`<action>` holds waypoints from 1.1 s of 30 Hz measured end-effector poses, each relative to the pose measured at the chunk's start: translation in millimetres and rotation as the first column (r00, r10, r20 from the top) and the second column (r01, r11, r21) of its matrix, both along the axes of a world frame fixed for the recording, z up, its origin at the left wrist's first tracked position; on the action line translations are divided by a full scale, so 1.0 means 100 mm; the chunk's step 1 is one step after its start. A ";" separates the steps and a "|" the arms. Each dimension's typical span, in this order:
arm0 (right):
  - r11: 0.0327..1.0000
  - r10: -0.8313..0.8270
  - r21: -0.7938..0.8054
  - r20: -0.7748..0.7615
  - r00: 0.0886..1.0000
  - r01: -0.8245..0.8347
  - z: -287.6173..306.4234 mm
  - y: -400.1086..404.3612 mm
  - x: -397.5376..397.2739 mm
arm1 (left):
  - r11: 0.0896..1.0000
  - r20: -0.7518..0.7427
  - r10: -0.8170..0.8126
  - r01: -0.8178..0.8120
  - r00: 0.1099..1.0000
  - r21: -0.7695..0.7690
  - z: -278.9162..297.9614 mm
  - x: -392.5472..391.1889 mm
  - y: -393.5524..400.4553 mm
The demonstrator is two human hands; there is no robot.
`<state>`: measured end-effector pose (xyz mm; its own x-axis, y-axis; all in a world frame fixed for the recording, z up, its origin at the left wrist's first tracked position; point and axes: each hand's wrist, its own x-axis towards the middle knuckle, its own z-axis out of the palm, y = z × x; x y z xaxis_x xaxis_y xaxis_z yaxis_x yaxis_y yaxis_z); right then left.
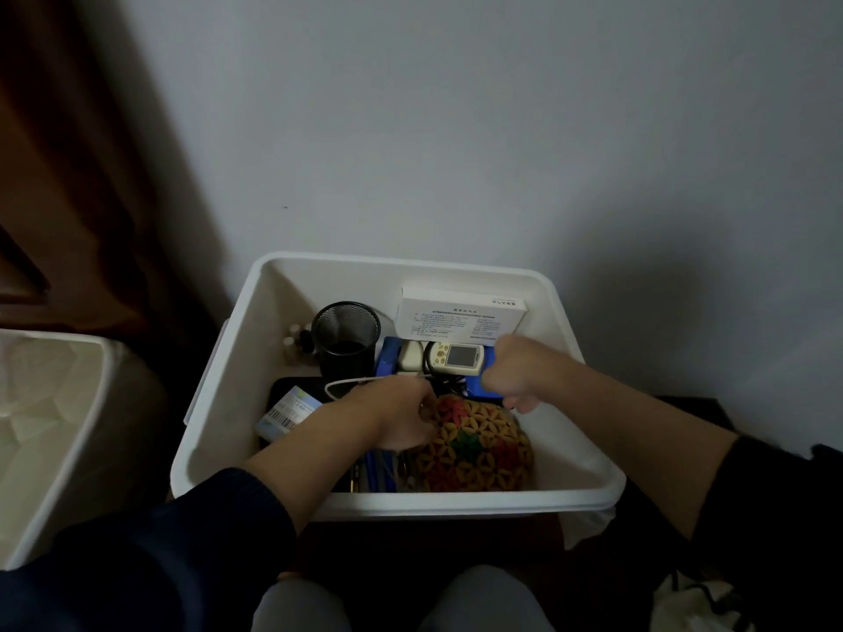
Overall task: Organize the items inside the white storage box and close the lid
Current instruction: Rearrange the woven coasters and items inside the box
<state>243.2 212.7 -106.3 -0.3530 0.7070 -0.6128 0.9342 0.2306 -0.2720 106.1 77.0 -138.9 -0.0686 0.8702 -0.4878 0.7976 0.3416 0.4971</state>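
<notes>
The white storage box (588, 367) stands open against the wall, with no lid on it. Inside are a black mesh pen cup (345, 339), a white carton (460, 317) leaning on the back wall, a white remote (456, 355) on a blue item (387, 362), a small labelled box (285, 410) and a woven patterned ball (474, 442). My left hand (401, 419) is down in the box with fingers curled at the ball's left edge, beside a thin white cable (351, 381). My right hand (515, 374) is fisted over the blue item; what it grips is hidden.
Another white container (68, 431) sits at the left. A dark brown curtain (68, 152) hangs at the far left and a pale wall (456, 130) rises behind the box. A light bag with a black cord (698, 599) lies at the lower right. My knees (397, 604) are below the box.
</notes>
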 end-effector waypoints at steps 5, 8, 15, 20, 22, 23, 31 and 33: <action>0.978 0.041 0.195 0.176 0.983 -0.075 -0.17 -0.03 -0.13 | 0.999 0.087 -0.035 0.037 0.996 -0.013 -0.02 0.10 0.08; 0.964 0.035 0.248 0.232 0.972 -0.094 -0.21 0.04 -0.21 | 0.997 0.134 -0.060 0.067 0.989 -0.047 -0.07 0.10 0.07; 0.911 0.092 0.338 0.394 0.914 -0.237 -0.38 0.13 -0.36 | 0.993 0.262 0.001 0.031 0.965 -0.117 -0.15 0.03 0.02; 0.909 0.088 0.339 0.409 0.908 -0.241 -0.32 0.18 -0.47 | 0.991 0.282 0.008 0.030 0.959 -0.132 -0.14 0.02 0.00; 0.913 0.083 0.327 0.438 0.895 -0.245 -0.35 0.19 -0.44 | 0.991 0.289 0.008 0.031 0.957 -0.129 -0.12 0.02 -0.01; 0.912 0.079 0.328 0.448 0.891 -0.246 -0.37 0.19 -0.41 | 0.991 0.292 0.008 0.031 0.956 -0.129 -0.12 0.03 -0.01; 0.872 0.098 0.385 0.470 0.877 -0.303 -0.51 0.07 -0.49 | 0.990 0.291 -0.009 0.050 0.957 -0.133 -0.08 0.03 -0.04; 0.881 0.078 0.379 0.474 0.877 -0.284 -0.52 0.06 -0.53 | 0.989 0.292 -0.016 0.058 0.956 -0.134 -0.09 0.02 -0.04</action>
